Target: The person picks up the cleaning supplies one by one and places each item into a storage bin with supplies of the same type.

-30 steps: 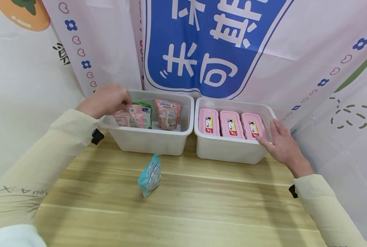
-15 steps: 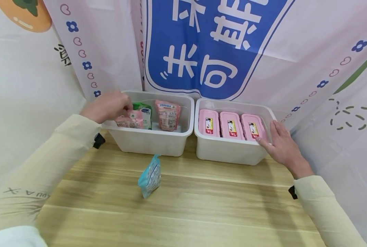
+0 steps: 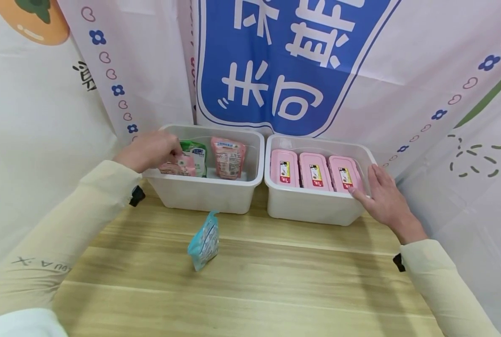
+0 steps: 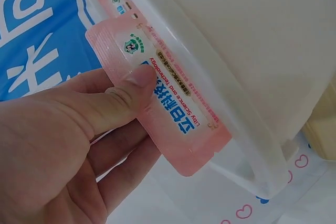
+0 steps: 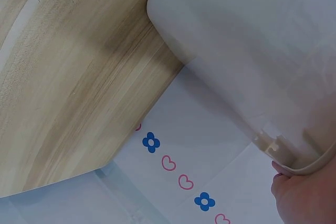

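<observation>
At the left end of the left white bin [image 3: 200, 194], my left hand [image 3: 151, 150] pinches a pink pouch [image 4: 173, 108] by its upper part, thumb on the printed face and fingers behind. In the head view this pouch is partly inside the bin, and its bottom is hidden. Beside it stand a green-and-white pouch [image 3: 197, 157] and another pink pouch [image 3: 228, 159]. My right hand [image 3: 385, 199] rests on the right end of the right white bin [image 3: 313, 206], fingers fairly straight along the rim. That bin holds three pink lidded boxes [image 3: 315, 172] with labels.
A light blue pouch [image 3: 205, 243] stands on the wooden table [image 3: 276, 281] in front of the left bin. Behind the bins hangs a printed cloth [image 3: 271, 70] with a blue panel. More white cloth borders both sides.
My left hand has moved slightly right and down, and the pink pouch it pinches sits a little lower in the left bin. The right hand stays at the bin rim.
</observation>
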`<action>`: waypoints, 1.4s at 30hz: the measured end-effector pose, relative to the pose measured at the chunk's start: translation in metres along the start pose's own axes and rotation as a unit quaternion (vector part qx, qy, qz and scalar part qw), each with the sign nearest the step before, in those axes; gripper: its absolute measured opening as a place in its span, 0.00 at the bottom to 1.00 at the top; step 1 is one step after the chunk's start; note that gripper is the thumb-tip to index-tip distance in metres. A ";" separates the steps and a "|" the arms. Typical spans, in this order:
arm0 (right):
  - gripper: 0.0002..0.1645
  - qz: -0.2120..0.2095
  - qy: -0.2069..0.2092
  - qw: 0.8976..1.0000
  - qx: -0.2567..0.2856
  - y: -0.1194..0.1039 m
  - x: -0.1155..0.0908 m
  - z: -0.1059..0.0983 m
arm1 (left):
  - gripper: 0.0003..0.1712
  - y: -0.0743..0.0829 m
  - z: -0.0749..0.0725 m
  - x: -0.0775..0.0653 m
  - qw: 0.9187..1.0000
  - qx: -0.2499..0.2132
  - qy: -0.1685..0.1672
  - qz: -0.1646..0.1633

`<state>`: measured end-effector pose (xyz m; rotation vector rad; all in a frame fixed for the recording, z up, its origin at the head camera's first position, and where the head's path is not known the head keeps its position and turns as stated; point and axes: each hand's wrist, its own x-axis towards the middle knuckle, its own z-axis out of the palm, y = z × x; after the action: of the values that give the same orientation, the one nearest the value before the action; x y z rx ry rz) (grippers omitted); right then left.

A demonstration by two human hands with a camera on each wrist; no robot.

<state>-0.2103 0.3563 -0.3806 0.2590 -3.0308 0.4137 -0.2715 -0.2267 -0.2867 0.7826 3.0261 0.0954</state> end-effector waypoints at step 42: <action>0.59 -0.002 0.004 1.000 0.000 0.001 0.001 0.001 | 0.08 -0.004 0.028 0.014 0.999 0.034 0.006 0.000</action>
<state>-0.2113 0.3568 -0.3814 0.2622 -3.0221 0.4128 -0.2847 -0.2223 -0.3149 0.7889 3.0552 -0.0043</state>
